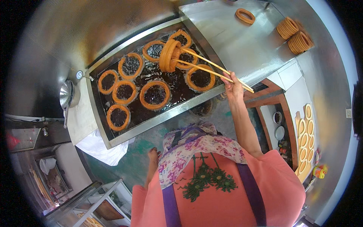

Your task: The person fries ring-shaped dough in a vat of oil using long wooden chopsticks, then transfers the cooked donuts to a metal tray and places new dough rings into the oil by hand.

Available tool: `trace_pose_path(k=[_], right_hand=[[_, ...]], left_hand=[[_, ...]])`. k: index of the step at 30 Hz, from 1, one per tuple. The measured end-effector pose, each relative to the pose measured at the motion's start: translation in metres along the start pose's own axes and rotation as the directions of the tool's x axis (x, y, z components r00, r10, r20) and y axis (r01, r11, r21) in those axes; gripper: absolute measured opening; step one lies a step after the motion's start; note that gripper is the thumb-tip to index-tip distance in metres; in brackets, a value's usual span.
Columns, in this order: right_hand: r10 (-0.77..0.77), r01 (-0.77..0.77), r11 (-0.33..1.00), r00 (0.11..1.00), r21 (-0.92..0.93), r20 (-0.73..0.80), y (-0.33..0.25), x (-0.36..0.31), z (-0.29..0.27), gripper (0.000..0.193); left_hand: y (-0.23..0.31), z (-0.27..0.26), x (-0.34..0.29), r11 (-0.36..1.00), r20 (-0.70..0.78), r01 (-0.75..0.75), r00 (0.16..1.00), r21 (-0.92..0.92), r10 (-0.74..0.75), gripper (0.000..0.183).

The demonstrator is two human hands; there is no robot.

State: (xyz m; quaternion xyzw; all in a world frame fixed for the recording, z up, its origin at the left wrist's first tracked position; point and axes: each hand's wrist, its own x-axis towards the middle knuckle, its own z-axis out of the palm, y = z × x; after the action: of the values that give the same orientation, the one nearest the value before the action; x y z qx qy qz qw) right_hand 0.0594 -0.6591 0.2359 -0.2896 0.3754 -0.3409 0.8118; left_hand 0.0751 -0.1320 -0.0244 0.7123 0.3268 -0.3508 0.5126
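Observation:
My right hand is closed around a pair of long wooden chopsticks. Their far ends carry several golden-brown fried dough rings, bunched together above the fryer. Below them, dark oil fills a wide rectangular metal fryer. Several more rings float in it, spread apart, among them one ring near the middle and another ring at the near left. My left hand hangs low beside my apron, away from the fryer, its fingers loosely apart with nothing seen in them.
On the steel counter at the far right lie a single fried ring and stacked fried rings. Pale raw rings rest on a board at right. A metal strainer and a dial thermometer are left of the fryer.

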Motion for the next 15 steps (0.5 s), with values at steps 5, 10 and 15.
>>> trace_pose_path(k=[5,10,15], right_hand=[[-0.006,0.005,0.998,1.000,0.060,0.005,-0.009,0.002,-0.013,0.030],[-0.047,0.052,0.975,0.998,0.218,-0.030,-0.052,0.006,-0.024,0.026],[-0.216,0.247,0.954,0.959,0.170,-0.182,-0.138,-0.006,-0.036,0.025]], left_hand=[[-0.013,-0.008,0.031,0.964,0.078,-0.125,0.991,0.234,0.109,0.020],[-0.075,-0.055,0.132,-0.101,0.566,-0.609,0.647,0.787,0.511,0.020],[-0.066,-0.024,0.143,-0.039,0.503,-0.581,0.667,0.813,0.550,0.017]])
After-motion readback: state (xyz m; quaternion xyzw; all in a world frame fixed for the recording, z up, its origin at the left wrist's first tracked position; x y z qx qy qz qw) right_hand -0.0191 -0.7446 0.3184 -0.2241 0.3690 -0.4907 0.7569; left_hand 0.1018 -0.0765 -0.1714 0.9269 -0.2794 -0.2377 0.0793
